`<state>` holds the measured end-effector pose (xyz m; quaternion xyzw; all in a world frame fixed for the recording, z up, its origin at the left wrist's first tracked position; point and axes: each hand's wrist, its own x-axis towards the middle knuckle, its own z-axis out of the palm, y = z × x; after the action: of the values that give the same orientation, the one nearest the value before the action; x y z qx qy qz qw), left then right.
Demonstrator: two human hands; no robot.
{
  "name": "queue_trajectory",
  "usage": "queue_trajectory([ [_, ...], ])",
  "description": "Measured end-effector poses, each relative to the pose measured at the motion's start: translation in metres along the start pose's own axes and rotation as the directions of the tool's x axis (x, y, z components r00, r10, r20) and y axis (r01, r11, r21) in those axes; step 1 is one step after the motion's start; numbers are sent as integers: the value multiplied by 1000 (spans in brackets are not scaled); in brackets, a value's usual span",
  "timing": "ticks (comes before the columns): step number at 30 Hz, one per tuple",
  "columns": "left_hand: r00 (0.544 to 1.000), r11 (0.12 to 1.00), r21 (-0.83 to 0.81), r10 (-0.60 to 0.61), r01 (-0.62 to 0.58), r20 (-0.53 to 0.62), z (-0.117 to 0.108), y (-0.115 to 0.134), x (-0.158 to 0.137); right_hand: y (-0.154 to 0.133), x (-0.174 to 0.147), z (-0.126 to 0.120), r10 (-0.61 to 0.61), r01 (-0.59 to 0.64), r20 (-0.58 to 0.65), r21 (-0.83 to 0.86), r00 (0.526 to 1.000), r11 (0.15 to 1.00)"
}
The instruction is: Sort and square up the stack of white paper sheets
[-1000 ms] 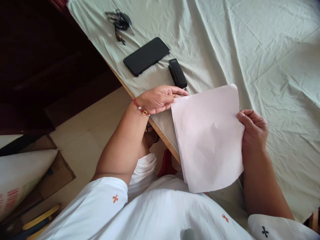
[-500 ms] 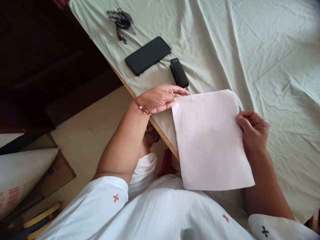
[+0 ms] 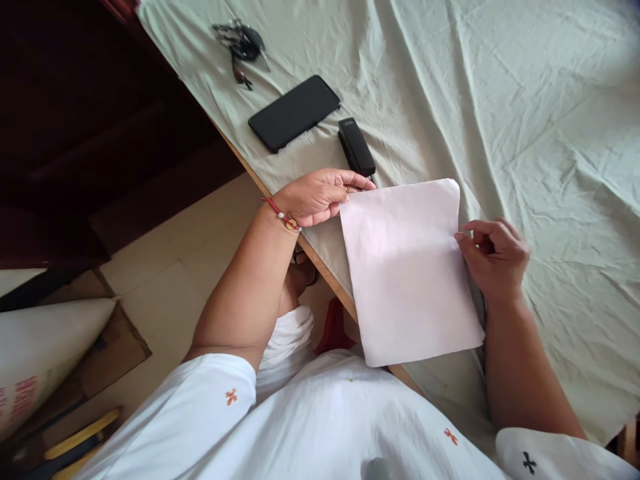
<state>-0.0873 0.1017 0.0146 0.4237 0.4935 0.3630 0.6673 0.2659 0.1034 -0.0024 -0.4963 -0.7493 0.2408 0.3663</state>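
A blank pale pinkish-white paper [image 3: 407,280] lies over the table's near edge, and its right side looks doubled, as if more than one layer is there. My left hand [image 3: 323,197] pinches its upper left corner between thumb and fingers, with a red string bracelet on the wrist. At the right edge of the sheet is my right hand [image 3: 495,257], thumb tip touching the paper and index finger lifted apart, the other fingers curled. Just beyond my left fingertips rests a black stapler [image 3: 357,147].
A black phone [image 3: 295,113] and a bunch of keys [image 3: 240,47] lie farther back on the wrinkled pale cloth [image 3: 550,133] covering the table. Its wooden edge [image 3: 325,270] runs diagonally by my left forearm. A white sack [image 3: 50,347] stands on the floor at left.
My right hand has loosened its pinch and shifted slightly left. The paper's right side has moved left and its lower edge has risen. My left hand keeps its hold.
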Motion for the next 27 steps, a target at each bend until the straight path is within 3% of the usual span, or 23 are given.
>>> queue_trajectory([
  [3,996,993,-69,-91,92,8,-1,1,1,1,3,1,-33,36,62,-50,998,998],
  [7,995,993,-61,-104,104,14,-1,-2,2,4,3,4,15,-11,84,-45,996,999],
  [10,997,998,-6,-63,63,38,1,-4,1,6,3,4,18,-15,80,-36,997,999],
  [13,999,987,157,20,-24,28,6,-4,-2,5,3,4,41,-39,83,-26,996,999],
  [16,993,931,346,112,-120,44,11,-3,-5,2,3,4,73,-71,90,-30,993,997],
  [19,986,862,479,127,-165,110,14,-4,-5,1,4,4,87,-84,99,-39,991,996],
  [24,970,775,585,204,-241,129,16,-6,-3,7,3,2,107,-106,77,-18,991,994],
  [27,966,772,583,236,-255,111,16,-5,-4,13,-1,1,159,-161,26,65,987,985],
])
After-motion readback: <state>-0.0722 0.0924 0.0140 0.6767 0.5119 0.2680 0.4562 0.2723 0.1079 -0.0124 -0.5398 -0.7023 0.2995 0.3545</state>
